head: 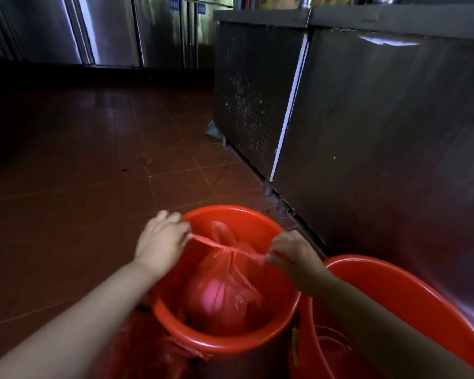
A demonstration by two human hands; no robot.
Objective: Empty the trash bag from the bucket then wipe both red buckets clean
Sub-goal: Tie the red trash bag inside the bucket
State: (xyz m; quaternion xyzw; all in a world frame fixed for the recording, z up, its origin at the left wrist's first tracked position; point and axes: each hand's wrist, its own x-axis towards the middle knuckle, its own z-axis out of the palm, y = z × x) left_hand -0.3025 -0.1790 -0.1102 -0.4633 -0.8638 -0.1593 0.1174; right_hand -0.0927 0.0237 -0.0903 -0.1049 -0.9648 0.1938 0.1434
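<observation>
Both hands, left hand [160,242] and right hand [293,255], pinch the red trash bag's [222,294] stretched ends above the red bucket [230,343]; a second bucket [411,294] touches it beside a steel cabinet [381,132] on brown tile floor [80,160]

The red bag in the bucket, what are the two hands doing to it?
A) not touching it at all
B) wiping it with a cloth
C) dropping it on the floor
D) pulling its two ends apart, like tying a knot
D: the left hand and right hand each pinch one stretched end of the red bag, which sits inside the bucket.
</observation>
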